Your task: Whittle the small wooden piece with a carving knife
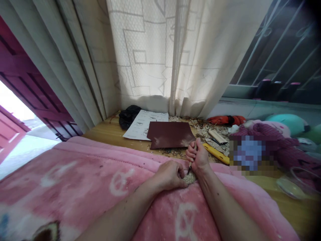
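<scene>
Beige and cross-hatched, the small rounded piece (190, 178) sits over the pink plush blanket (92, 174); we see the left hand (171, 174) clamped on its edge, probably steadying it, and the right hand (199, 156) closed around a slim, dark-tipped tool (190, 166), likely for control. Beyond, a flat maroon sheet (172, 134) lies on the wooden surface (100, 133).

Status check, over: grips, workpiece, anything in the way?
Right grip closed around slim tool, tip down at pale textured piece. Left grip holding that piece's edge, over pink blanket. Maroon sheet and yellow object just beyond; no apparent obstruction.
</scene>
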`<state>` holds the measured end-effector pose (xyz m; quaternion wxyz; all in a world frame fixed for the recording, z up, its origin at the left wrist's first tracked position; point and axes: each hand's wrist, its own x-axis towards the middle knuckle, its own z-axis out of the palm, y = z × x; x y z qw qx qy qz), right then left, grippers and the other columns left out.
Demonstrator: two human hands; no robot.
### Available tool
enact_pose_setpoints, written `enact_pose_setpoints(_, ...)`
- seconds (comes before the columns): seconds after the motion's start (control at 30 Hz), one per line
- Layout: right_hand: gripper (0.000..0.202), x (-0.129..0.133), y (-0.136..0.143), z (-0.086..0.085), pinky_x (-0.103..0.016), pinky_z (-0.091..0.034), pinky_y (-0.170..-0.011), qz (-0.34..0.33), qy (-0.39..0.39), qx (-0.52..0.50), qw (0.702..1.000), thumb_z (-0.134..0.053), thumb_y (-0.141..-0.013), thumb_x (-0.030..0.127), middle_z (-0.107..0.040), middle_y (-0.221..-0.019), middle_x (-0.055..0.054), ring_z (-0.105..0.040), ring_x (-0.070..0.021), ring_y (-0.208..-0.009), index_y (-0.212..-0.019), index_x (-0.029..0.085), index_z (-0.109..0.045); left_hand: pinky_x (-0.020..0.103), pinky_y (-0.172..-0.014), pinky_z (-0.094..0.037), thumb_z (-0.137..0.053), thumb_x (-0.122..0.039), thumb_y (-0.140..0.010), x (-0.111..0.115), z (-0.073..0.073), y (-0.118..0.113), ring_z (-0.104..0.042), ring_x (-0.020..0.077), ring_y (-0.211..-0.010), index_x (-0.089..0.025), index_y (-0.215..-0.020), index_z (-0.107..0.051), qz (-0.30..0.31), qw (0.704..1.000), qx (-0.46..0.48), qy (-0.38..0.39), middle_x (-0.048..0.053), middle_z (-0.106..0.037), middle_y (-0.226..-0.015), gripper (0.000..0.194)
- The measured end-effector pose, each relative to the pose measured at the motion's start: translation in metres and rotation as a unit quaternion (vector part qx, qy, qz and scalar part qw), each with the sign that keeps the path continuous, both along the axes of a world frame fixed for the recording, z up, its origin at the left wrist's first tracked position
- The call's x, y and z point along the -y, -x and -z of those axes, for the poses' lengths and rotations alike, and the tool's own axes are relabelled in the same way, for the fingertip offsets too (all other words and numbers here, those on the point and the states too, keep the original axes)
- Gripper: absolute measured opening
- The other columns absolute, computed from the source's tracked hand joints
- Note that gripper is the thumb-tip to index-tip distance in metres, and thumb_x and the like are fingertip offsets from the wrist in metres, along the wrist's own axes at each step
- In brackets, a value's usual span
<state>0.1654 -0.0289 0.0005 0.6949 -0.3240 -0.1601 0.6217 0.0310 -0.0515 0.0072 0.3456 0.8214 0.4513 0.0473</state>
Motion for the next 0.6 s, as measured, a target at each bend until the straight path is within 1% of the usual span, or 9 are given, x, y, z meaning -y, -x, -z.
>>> enact_pose_setpoints(0.23,0.037,0.0011,0.0029,-0.0019,-0.014,-0.009,-0.026,0.011,-0.012,0.026,1.0,-0.045,-0.076,0.05,-0.019,-0.038,0.01,-0.01,-0.0041,-0.029,-0.058,0.02,-0.034,0.019,-0.047,-0.025,-0.063,-0.036,-0.053,-0.0014,0.0014,-0.0003,-0.047,0.0092,-0.057,-0.019,-0.069,-0.061,-0.001,1.0,-0.004,0.001,-0.005,-0.057,-0.063,0.023)
enact_pose_setpoints(0.6,0.036,0.0036,0.0085,-0.0056,-0.014,-0.011,-0.026,0.004,-0.031,0.076,0.997,-0.046,-0.075,0.051,-0.019,-0.038,0.01,-0.011,-0.0042,-0.03,-0.059,0.021,-0.034,0.019,-0.047,-0.025,-0.064,-0.037,-0.052,-0.0018,0.0005,-0.0012,-0.047,0.0091,-0.056,-0.018,-0.069,-0.062,-0.006,1.0,-0.01,0.008,-0.005,-0.057,-0.063,0.025)
